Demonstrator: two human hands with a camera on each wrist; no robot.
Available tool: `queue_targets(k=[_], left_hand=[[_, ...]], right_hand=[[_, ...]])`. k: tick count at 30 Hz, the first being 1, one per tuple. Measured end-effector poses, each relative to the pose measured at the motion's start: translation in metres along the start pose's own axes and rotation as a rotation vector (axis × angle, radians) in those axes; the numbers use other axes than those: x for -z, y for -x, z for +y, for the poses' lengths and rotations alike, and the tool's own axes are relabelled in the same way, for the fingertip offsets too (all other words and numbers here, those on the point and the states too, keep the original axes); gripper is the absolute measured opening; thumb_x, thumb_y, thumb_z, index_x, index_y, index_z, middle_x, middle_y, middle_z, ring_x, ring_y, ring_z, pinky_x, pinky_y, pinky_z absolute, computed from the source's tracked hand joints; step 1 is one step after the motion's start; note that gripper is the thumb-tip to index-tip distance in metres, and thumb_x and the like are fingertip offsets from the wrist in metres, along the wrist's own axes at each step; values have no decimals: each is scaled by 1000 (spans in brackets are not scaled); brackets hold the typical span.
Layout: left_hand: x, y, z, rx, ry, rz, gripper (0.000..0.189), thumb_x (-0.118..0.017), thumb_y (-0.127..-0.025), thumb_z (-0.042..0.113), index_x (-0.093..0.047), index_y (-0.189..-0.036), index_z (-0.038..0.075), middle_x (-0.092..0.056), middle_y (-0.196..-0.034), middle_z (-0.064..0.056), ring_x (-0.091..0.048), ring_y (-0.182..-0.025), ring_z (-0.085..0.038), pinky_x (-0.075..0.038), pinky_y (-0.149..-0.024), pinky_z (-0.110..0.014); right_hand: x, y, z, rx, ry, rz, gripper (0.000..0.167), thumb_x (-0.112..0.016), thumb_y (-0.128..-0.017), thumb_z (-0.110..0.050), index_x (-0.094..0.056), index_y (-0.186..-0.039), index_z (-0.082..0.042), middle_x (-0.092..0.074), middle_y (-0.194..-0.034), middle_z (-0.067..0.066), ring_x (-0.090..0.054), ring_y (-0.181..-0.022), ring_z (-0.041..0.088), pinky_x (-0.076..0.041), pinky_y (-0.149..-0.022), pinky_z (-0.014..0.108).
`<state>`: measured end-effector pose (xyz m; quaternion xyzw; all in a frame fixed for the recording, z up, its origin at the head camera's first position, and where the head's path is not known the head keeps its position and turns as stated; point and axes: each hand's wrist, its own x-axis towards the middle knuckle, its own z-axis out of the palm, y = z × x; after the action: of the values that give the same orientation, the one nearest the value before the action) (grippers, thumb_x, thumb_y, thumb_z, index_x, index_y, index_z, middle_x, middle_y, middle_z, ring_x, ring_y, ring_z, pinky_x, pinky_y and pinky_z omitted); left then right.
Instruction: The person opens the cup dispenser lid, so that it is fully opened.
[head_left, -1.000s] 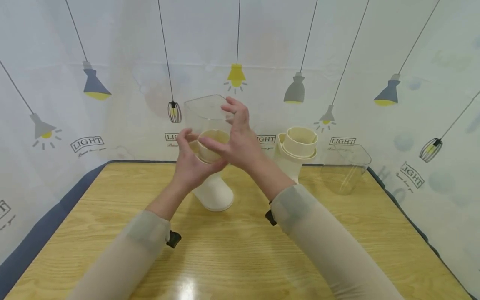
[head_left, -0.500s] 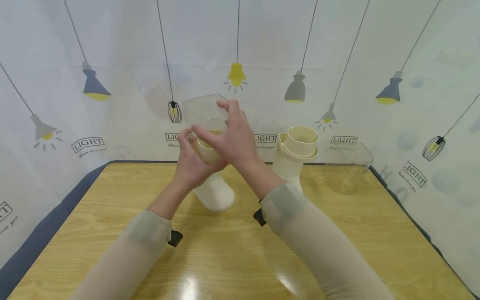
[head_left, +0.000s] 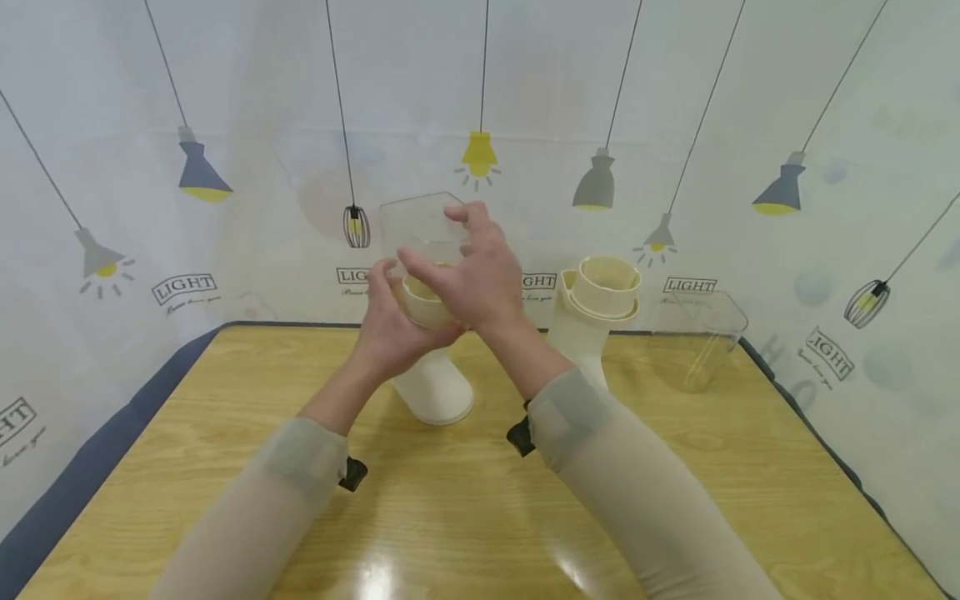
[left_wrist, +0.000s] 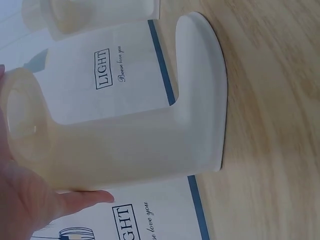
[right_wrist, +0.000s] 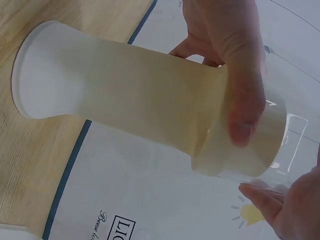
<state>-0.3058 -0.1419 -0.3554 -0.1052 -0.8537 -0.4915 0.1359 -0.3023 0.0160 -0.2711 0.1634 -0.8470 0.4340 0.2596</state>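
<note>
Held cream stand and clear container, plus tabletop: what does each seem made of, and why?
Cream stand: probably moulded plastic, satin; smooth, soft sheen. Clear container: glossy plastic or glass; wall shows through, highlights glint. Tabletop: wood or wood-look laminate, semi-gloss; grain streaks and reflections.

2 cream stands [head_left: 437,388], 1 clear container [head_left: 688,360] on wooden table [head_left: 450,508]

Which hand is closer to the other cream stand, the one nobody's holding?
Right. The right hand is left of that cream stand; the left hand is farther left.

Beige sleeves [head_left: 645,492] end in grey-green cuffs [head_left: 573,414].
</note>
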Motion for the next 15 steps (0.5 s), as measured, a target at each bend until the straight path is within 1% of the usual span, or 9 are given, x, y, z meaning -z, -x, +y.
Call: queue_targets(k=[3,5,7,8,10,12,13,15], left_hand=[[-1,0,-1,-2,11,8,136,-100,-72,50,-9,-168,20,-46,-152,-20,-63,-121,-35,-62,-99,-52],[-2,-1,-1,-13,6,11,134,-100,-72,49,-9,-167,20,-46,-153,-20,-63,-122,-35,-62,-100,-52],[-2,-2,-1,-23,7,11,133,-100,-72,47,-9,-167,20,-45,-154,-20,-62,-124,-36,-61,-101,-52],[-2,-2,-1,-26,9,8,134,-100,-72,47,-9,-167,21,-45,-154,-20,-62,-125,-36,-61,-102,-53],[-2,-3,-2,-28,18,-2,135,-100,-73,47,-8,-168,21,-44,-155,-20,-62,-126,-36,-60,-104,-53],[-3,-3,-2,-17,28,-6,137,-101,-72,48,-7,-169,22,-43,-155,-20,-62,-126,-36,-60,-103,-54],[-3,-3,-3,-14,26,-10,138,-101,-72,49,-6,-169,22,-43,-156,-21,-62,-125,-36,-60,-103,-54],[-2,-2,-3,-7,30,-12,139,-101,-72,49,-6,-169,23,-43,-156,-21,-62,-124,-36,-60,-102,-54]], right_hand=[[3,0,0,-23,-21,-4,71,-87,-86,-56,-58,-142,-24,-65,-155,-2,-74,-122,32,-62,-92,48],[4,1,-2,0,-2,-14,70,-86,-87,-55,-59,-144,-23,-65,-154,1,-73,-122,33,-62,-90,49],[5,1,-3,33,39,-27,71,-84,-88,-56,-60,-145,-22,-65,-153,4,-73,-116,33,-63,-86,49],[6,2,-4,47,58,-30,71,-84,-89,-56,-60,-146,-21,-65,-153,5,-73,-116,33,-63,-85,49],[8,2,-4,58,85,-21,71,-84,-89,-56,-61,-145,-21,-67,-150,6,-73,-113,31,-63,-82,47],[10,1,-4,31,71,-11,70,-86,-88,-56,-61,-144,-22,-68,-150,4,-73,-112,30,-62,-83,46],[10,1,-4,16,58,-6,69,-87,-88,-55,-61,-143,-23,-68,-149,2,-73,-115,29,-61,-85,45],[11,1,-5,6,56,-11,69,-87,-87,-56,-61,-143,-24,-68,-149,2,-73,-116,29,-61,-85,45]])
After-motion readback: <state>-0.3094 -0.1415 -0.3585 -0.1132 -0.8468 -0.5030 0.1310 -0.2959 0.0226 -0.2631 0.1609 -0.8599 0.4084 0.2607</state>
